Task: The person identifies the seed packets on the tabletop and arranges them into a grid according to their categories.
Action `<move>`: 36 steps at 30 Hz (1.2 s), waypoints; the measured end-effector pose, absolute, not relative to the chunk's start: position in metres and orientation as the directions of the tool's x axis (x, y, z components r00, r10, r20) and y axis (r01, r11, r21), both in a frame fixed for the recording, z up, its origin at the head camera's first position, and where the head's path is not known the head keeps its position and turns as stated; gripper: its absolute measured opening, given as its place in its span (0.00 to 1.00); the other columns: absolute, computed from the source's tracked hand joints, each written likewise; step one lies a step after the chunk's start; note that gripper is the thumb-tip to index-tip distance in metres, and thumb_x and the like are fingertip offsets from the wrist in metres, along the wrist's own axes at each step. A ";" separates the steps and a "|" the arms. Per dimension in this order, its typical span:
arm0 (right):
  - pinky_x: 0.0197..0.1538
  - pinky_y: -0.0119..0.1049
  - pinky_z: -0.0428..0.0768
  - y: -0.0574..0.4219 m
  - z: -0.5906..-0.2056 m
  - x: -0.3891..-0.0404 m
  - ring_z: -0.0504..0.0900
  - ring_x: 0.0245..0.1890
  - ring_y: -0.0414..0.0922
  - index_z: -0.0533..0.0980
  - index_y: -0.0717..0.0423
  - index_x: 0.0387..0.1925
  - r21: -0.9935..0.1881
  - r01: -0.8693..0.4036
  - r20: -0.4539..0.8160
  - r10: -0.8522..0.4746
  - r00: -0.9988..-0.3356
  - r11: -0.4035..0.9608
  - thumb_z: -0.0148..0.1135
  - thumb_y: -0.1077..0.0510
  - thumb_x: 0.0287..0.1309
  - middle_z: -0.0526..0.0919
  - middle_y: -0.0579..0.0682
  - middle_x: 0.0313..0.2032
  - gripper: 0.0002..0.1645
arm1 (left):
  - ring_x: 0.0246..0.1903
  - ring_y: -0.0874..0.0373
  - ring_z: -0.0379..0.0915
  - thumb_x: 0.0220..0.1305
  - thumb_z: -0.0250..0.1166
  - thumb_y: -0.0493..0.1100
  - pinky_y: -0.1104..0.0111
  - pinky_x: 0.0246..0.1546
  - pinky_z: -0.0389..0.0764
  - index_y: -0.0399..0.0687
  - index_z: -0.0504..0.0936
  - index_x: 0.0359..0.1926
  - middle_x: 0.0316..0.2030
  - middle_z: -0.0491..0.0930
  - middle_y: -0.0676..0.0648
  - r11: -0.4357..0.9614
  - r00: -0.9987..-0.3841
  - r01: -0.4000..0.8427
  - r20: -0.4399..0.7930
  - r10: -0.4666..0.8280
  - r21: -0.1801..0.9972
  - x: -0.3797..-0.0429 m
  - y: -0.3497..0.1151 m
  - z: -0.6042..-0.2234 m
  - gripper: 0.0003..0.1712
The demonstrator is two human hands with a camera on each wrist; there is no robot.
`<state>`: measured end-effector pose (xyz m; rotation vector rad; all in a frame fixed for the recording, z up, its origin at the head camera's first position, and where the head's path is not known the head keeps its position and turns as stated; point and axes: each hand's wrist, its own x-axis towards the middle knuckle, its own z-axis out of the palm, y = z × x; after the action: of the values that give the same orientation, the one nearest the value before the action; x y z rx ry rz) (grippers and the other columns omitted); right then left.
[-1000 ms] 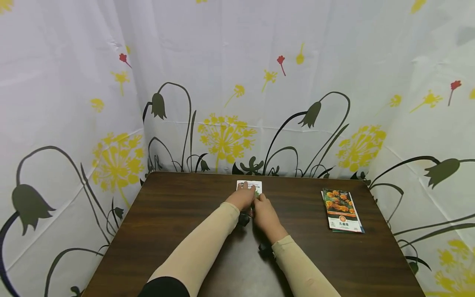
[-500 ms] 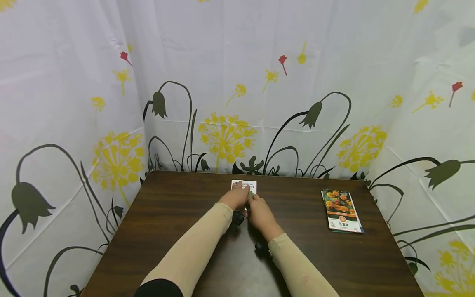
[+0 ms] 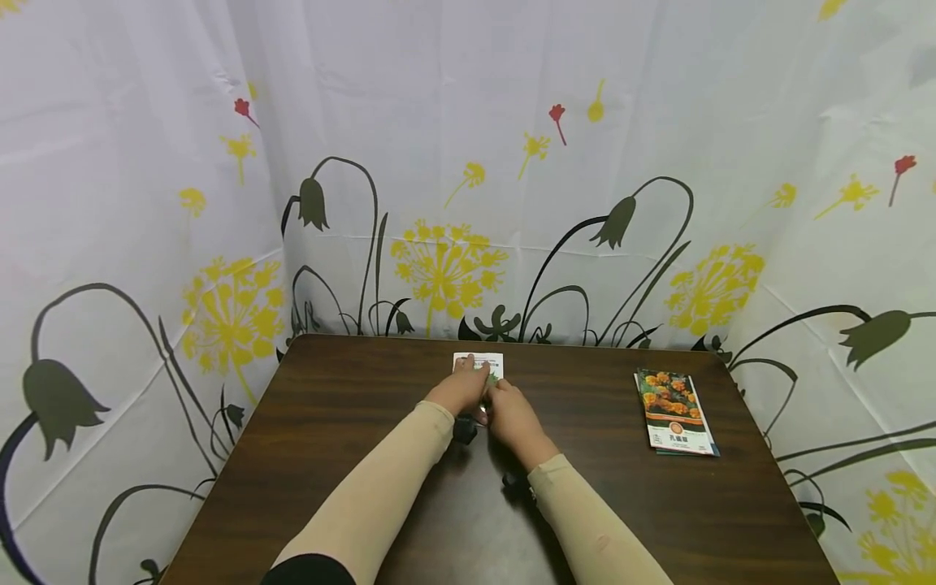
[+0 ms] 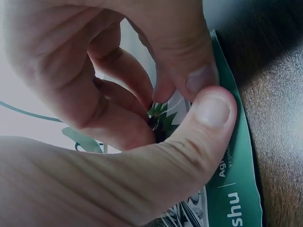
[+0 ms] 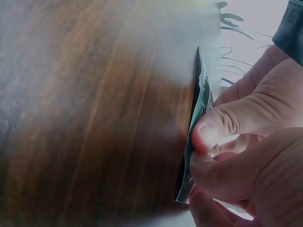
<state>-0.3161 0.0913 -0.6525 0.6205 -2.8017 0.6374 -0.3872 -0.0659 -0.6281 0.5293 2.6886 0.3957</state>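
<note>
A seed packet lies near the far edge of the table, white on top with a green leafy picture partly covered by fingers. My left hand reaches across it and grips it. Close beside it, my right hand pinches the same packet. In the left wrist view the packet's green edge strip carries white print, and two thumbs meet on it. Seen from the right wrist, that green edge is bent and slightly wavy, with the thumbs pressed side by side against it. Fingers hide most of the packet's face.
To the right, a small stack of seed packets lies on the dark wooden table; the top one shows orange flowers. Behind the table's far edge hangs a white curtain with printed flowers.
Both hands have shifted a little to the left together with the packet they grip. Over the last half second they have barely moved. The stack at the right stays put.
</note>
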 end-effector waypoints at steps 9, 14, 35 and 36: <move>0.50 0.54 0.86 0.077 -0.616 -0.300 0.85 0.44 0.59 0.86 0.59 0.40 -0.380 -0.380 0.183 -0.334 -0.925 0.843 0.71 0.74 0.55 0.82 0.56 0.43 0.13 | 0.85 0.24 0.38 0.43 0.92 0.52 0.37 0.79 0.64 0.42 0.55 0.87 0.85 0.44 0.24 0.901 -0.859 0.280 -0.333 0.390 0.332 -0.368 -0.069 -0.596 0.77; 0.50 0.56 0.86 0.075 -0.616 -0.300 0.86 0.43 0.58 0.85 0.58 0.39 -0.368 -0.424 0.241 -0.356 -0.903 0.827 0.71 0.72 0.53 0.82 0.56 0.43 0.12 | 0.85 0.24 0.40 0.44 0.92 0.51 0.40 0.81 0.64 0.42 0.57 0.87 0.85 0.45 0.24 0.899 -0.860 0.277 -0.331 0.389 0.339 -0.357 -0.072 -0.576 0.75; 0.47 0.57 0.85 0.074 -0.651 -0.324 0.86 0.43 0.59 0.85 0.57 0.39 -0.382 -0.449 0.252 -0.377 -0.891 0.808 0.72 0.71 0.50 0.83 0.56 0.44 0.14 | 0.84 0.23 0.44 0.47 0.91 0.50 0.40 0.81 0.63 0.38 0.57 0.86 0.84 0.49 0.22 0.906 -0.868 0.314 -0.301 0.395 0.283 -0.355 -0.077 -0.574 0.72; 0.48 0.58 0.85 0.073 -0.643 -0.320 0.86 0.43 0.60 0.85 0.58 0.39 -0.389 -0.450 0.245 -0.381 -0.892 0.804 0.71 0.72 0.50 0.83 0.58 0.44 0.14 | 0.84 0.23 0.44 0.48 0.91 0.50 0.40 0.81 0.63 0.38 0.57 0.86 0.84 0.49 0.22 0.908 -0.868 0.312 -0.304 0.392 0.280 -0.354 -0.076 -0.573 0.73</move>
<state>-0.3196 0.0730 -0.6430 0.6571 -2.8349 0.6694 -0.3543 -0.0759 -0.5732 0.5185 2.7128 0.3154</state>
